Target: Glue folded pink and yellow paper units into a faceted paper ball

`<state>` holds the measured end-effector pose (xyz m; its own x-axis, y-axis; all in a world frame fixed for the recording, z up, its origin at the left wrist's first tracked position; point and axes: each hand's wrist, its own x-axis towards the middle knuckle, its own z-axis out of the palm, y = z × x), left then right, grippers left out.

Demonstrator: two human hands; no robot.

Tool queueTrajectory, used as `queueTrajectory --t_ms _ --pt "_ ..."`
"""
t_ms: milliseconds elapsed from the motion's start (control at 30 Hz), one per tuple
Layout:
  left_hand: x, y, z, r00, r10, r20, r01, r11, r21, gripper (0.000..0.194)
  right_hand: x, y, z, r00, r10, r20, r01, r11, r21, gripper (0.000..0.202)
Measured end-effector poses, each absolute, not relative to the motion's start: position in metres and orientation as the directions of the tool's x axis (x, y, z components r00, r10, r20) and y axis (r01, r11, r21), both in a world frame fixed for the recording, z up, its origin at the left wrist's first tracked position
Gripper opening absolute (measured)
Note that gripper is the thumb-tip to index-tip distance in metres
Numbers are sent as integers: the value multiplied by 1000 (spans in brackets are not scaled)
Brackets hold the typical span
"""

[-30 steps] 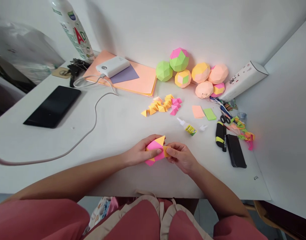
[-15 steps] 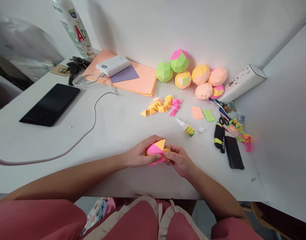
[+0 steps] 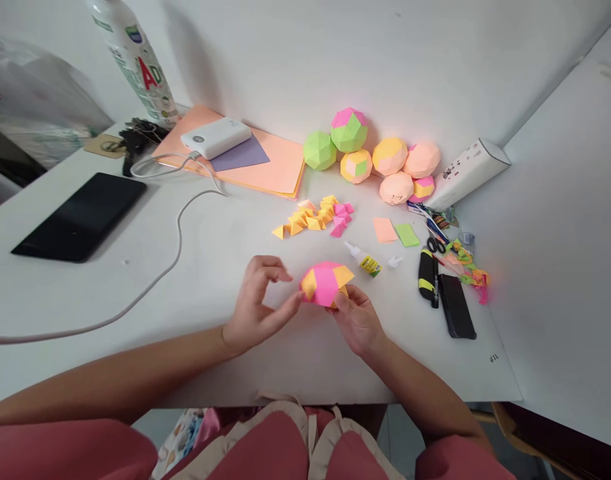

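A pink and orange folded-paper ball (image 3: 327, 284), part-built with an orange flap sticking out at its upper right, is held above the table by my right hand (image 3: 359, 320). That hand pinches its lower right side between thumb and fingers. My left hand (image 3: 262, 300) is spread at the ball's left side, its thumb tip at or very near the paper; whether it touches I cannot tell. Beyond the ball lie several small folded orange units (image 3: 305, 217) and a group of pink folded units (image 3: 341, 219). An uncapped glue bottle (image 3: 364, 259) lies just behind my right hand, beside its white cap (image 3: 394, 262).
Finished paper balls (image 3: 349, 131) are stacked against the wall. Sticky-note squares (image 3: 385, 230), a cutter (image 3: 428, 273), scissors (image 3: 436, 245) and a black case (image 3: 458, 307) lie right. Leftward are a tablet (image 3: 80, 217), a power bank (image 3: 216, 137) on paper sheets, and its cable (image 3: 179, 233).
My left hand has let go of the paper ball and opened, moving left. The ball has turned and now rests in my right hand. The whole view has shifted slightly.
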<state>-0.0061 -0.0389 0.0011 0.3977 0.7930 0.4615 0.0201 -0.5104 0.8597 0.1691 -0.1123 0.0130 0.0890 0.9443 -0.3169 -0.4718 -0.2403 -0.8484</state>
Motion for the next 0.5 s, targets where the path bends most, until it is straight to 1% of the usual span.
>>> queueTrajectory --t_ms 33,67,100,133,167,200,233,267,300,367,433,500 --pt "-7 -41 3 293 802 521 74 -562 824 19 169 -112 12 128 943 -308 -488 -211 -847 22" --pt "-8 -43 4 269 787 555 76 -592 802 12 168 -112 12 156 940 -305 -503 -190 -843 22" --pt "-8 -46 5 364 755 545 28 -594 804 14 167 -112 11 177 937 -301 -516 -173 -839 21" --pt "-7 -48 5 517 717 468 1 -546 838 18 166 -112 11 190 936 -297 -526 -158 -836 20" --pt "-5 -51 4 638 692 338 21 -454 891 19 164 -112 11 196 936 -291 -534 -147 -833 20" --pt "-3 -53 3 726 664 176 60 -317 946 13 163 -113 10 195 939 -281 -539 -137 -831 19" --pt "0 -55 2 783 622 6 94 -127 987 13 161 -113 9 188 944 -271 -542 -130 -830 18" --pt "3 -55 2 813 567 -133 113 71 991 22 159 -113 8 176 949 -261 -541 -128 -831 17" --pt "6 -55 1 807 552 -210 101 222 970 26 158 -113 7 168 953 -253 -536 -127 -835 15" --pt "9 -54 1 775 578 -257 0 406 914 27 155 -113 5 177 954 -244 -501 -126 -856 13" --pt "11 -51 1 734 624 -269 -96 487 868 25 153 -113 4 198 949 -245 -439 -138 -888 13" --pt "10 -48 0 712 638 -292 -137 534 834 25 152 -112 5 193 948 -253 -379 -166 -910 15"
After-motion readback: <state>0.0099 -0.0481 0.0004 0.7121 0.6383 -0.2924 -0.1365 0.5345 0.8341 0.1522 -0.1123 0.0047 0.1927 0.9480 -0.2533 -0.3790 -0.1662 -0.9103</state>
